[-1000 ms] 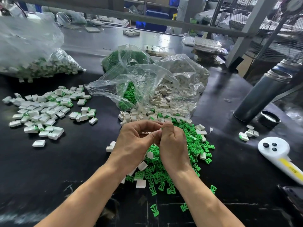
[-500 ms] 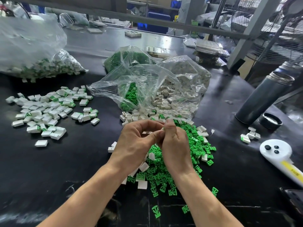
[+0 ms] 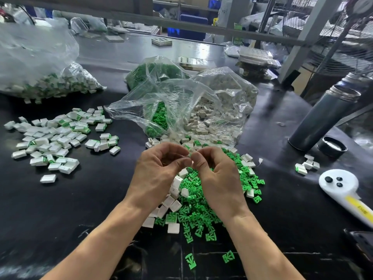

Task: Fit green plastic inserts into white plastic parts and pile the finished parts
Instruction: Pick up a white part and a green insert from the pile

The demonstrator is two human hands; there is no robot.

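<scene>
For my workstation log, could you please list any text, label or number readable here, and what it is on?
None can be read for certain.
Yellow label on the white handheld device: dark print, too blurred.
Green label at the back: too small.
White post at the back: faint marks, illegible.

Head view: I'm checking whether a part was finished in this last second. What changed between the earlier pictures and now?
Little: the left hand and right hand stay together above the loose pile, still pinching a small part between their fingertips. Nothing was let go or picked up. The finished pile and bags look unchanged.
</scene>
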